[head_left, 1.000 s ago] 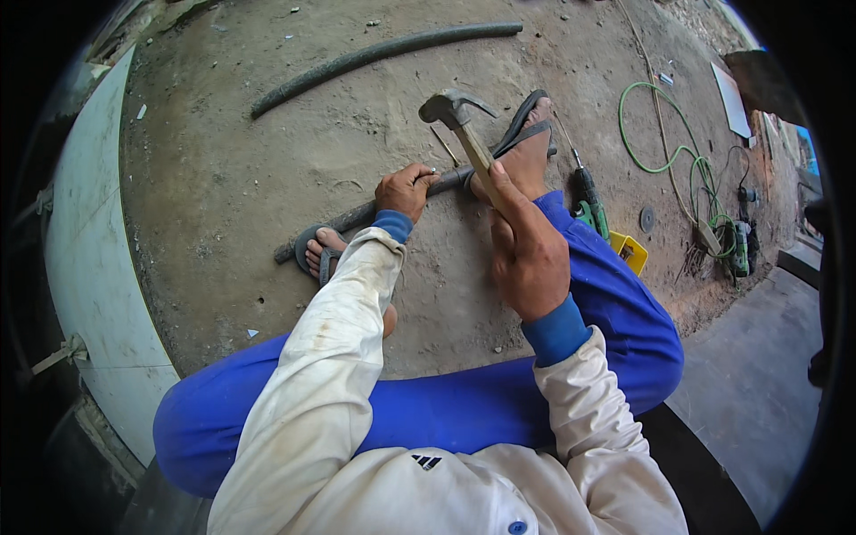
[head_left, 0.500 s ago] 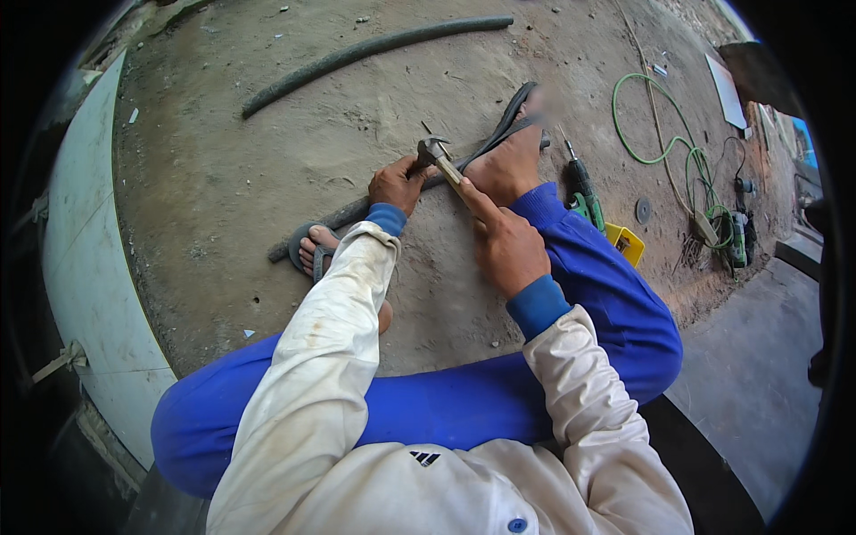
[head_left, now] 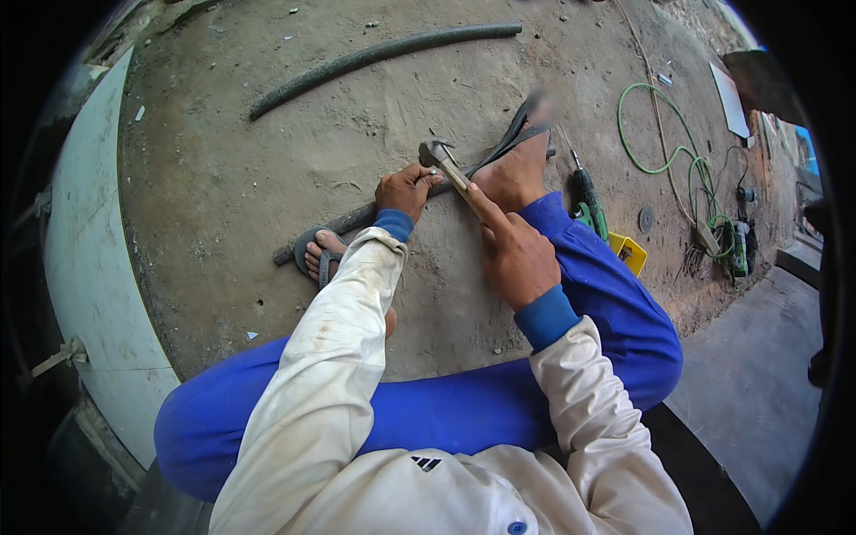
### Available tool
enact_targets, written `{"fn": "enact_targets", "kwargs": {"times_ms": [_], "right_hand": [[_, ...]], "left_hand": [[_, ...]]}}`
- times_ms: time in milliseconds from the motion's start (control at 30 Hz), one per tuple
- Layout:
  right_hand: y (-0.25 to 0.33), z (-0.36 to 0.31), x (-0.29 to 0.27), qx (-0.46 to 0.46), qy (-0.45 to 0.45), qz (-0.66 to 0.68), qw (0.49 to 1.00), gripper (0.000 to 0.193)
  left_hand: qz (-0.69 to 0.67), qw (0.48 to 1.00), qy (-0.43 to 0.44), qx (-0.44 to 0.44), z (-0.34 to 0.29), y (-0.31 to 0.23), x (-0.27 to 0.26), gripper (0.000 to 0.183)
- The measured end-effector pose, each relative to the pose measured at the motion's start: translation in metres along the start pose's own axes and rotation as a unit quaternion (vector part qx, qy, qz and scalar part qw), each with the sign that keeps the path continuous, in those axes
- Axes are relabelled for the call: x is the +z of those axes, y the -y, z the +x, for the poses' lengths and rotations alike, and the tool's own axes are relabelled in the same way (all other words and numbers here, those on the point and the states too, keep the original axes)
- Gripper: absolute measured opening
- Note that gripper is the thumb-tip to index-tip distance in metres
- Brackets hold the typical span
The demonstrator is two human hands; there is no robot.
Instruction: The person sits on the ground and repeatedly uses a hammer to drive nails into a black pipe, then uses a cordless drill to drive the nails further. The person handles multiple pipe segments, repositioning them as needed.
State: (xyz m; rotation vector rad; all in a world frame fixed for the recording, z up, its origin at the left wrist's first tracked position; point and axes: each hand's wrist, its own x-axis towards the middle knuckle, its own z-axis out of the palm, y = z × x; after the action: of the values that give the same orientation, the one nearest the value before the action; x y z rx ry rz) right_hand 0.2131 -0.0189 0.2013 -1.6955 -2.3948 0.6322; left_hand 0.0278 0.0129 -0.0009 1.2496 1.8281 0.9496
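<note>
My right hand (head_left: pixel 520 260) is closed round the wooden handle of a claw hammer (head_left: pixel 456 176), index finger stretched along it. The hammer's metal head is just beyond my left fingertips, above a dark round pole (head_left: pixel 355 218) lying across the ground. My left hand (head_left: pixel 406 191) is closed in a pinch at the pole; what its fingertips hold is too small and hidden to name. My sandalled left foot (head_left: pixel 323 253) and right foot (head_left: pixel 513 169) are at the pole's two ends.
A second dark pole (head_left: pixel 383 53) lies farther off. To the right are a green and black drill (head_left: pixel 588 192), a yellow case (head_left: pixel 629 254), a grey disc (head_left: pixel 646 219), a coiled green cord (head_left: pixel 664 165) and another green power tool (head_left: pixel 739 248). A pale tiled edge (head_left: pixel 85 250) runs along the left.
The whole view has shifted slightly right and down. The hammer head has tilted a little, staying close to my left fingertips. Both hands keep their grips.
</note>
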Motion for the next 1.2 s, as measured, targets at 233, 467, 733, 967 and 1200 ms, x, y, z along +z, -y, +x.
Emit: {"fn": "enact_targets", "kwargs": {"times_ms": [233,467,733,967,1200], "right_hand": [[0.002,-0.002,0.0,0.024,-0.007,0.015,1.0,0.061],[0.002,-0.003,0.001,-0.057,-0.169,0.118,0.977,0.06],[0.002,0.0,-0.011,-0.016,-0.057,0.059,0.996,0.063],[-0.01,-0.001,-0.002,0.09,0.096,-0.017,0.991,0.07],[-0.06,-0.025,-0.15,0.047,0.062,0.079,0.994,0.053]], "left_hand": [[0.016,1.0,0.013,-0.021,-0.003,-0.002,-0.001,0.022],[0.006,1.0,0.008,-0.025,-0.001,-0.003,0.001,0.021],[-0.001,1.0,0.007,-0.003,-0.002,0.001,0.0,0.023],[0.06,0.998,0.004,-0.025,-0.002,-0.004,-0.002,0.018],[-0.132,0.99,0.022,-0.049,0.012,0.011,-0.007,0.016]]}}
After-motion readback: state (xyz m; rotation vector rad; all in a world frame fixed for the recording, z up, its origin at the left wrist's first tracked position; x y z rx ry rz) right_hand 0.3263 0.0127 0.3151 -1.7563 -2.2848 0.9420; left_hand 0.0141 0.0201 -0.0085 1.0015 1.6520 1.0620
